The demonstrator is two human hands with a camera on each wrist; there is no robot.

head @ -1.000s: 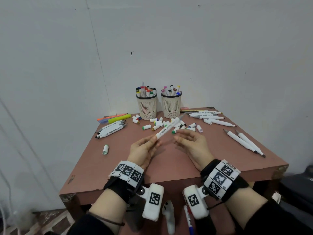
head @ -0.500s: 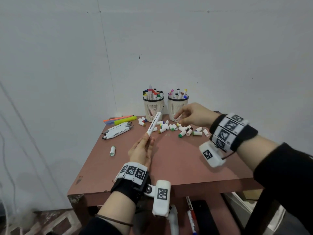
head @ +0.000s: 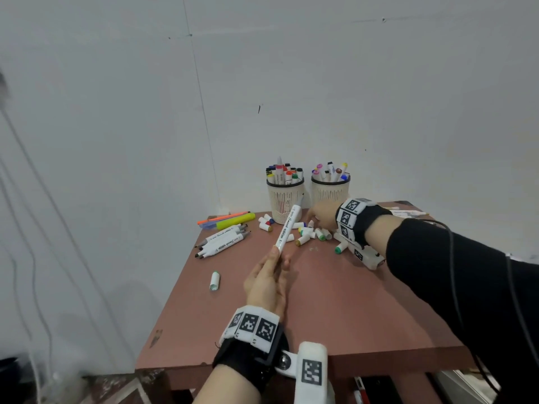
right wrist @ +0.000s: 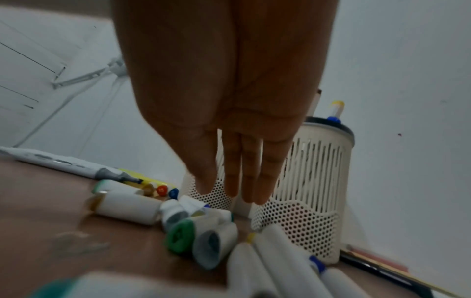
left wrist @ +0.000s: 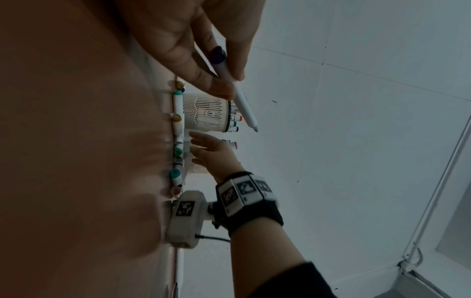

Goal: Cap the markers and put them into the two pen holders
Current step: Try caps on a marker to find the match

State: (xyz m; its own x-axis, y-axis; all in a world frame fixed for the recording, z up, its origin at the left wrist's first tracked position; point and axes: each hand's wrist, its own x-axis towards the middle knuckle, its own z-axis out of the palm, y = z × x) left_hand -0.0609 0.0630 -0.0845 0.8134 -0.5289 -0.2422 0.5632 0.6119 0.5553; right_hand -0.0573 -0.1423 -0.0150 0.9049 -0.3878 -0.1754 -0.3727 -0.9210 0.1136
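Note:
My left hand (head: 277, 253) pinches the lower end of a white marker (head: 287, 225), which points up and away, its bare tip in front of the left pen holder (head: 284, 204). The left wrist view shows the marker (left wrist: 241, 96) with a dark cap on its near end, between thumb and fingers of the left hand (left wrist: 229, 82). My right hand (head: 315, 217) reaches over the pile of loose caps (head: 306, 233) before the right pen holder (head: 331, 192). Its fingers (right wrist: 251, 181) are straight, just above the caps (right wrist: 182, 236), and hold nothing. Both holders are full of capped markers.
Several uncapped white markers (head: 223, 240) and a yellow highlighter (head: 234, 221) lie at the table's back left. One lone cap (head: 215, 281) lies near the left edge. More markers (head: 408, 212) lie at the back right, behind my right forearm.
My right hand has left the marker and reached back to the cap pile. The left hand has swung the marker upright, towards the holders.

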